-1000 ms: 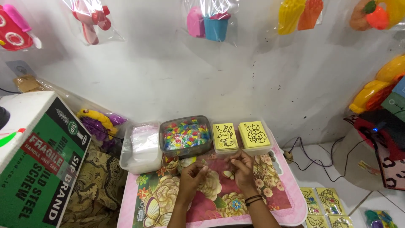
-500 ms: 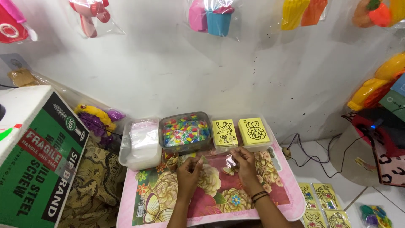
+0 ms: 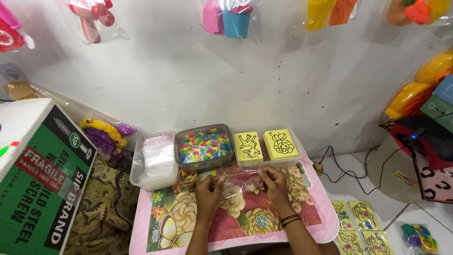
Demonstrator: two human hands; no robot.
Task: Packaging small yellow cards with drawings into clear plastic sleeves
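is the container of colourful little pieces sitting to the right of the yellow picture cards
No, the container of colourful pieces sits left of the two stacks of yellow picture cards, with the tub of clear bags further left.

A green and white cardboard box (image 3: 40,179) stands at the left; black cables (image 3: 351,170) lie on the white floor (image 3: 377,198) at the right.

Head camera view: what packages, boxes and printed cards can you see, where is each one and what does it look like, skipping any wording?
Cardboard box: far left, green and white, with a red label.
Clear bag: in the grip of left hand and right hand, over the floral table.
Bead tub: behind the hands, clear, multicoloured bits.
Yellow cards: two stacks right of the tub, black line drawings.
Bag tub: left of the beads, white.
Floor cards: bottom right, yellow.
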